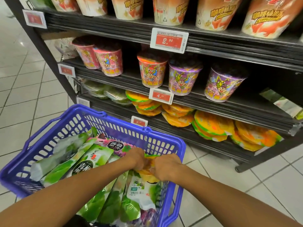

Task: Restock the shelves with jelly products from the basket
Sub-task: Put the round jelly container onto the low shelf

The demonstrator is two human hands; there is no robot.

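Several dark shelves (pixel 229 45) — pale tiled floor (pixel 19 95).

Red price tag (pixel 169 40) on black shelf rail (pixel 114 29) reading 2.90, smaller red tag (pixel 161 96) one rail lower starting 4, green-white plastic pouch (pixel 141 189) printed 40.

Both bare forearms (pixel 73 190) extending forward from lower corners, converging at centre. Left hand (pixel 136 157) and right hand (pixel 167 168) lying side by side, knuckles up, fingers curling downward, both gripping yellow pack (pixel 148 175) between them.
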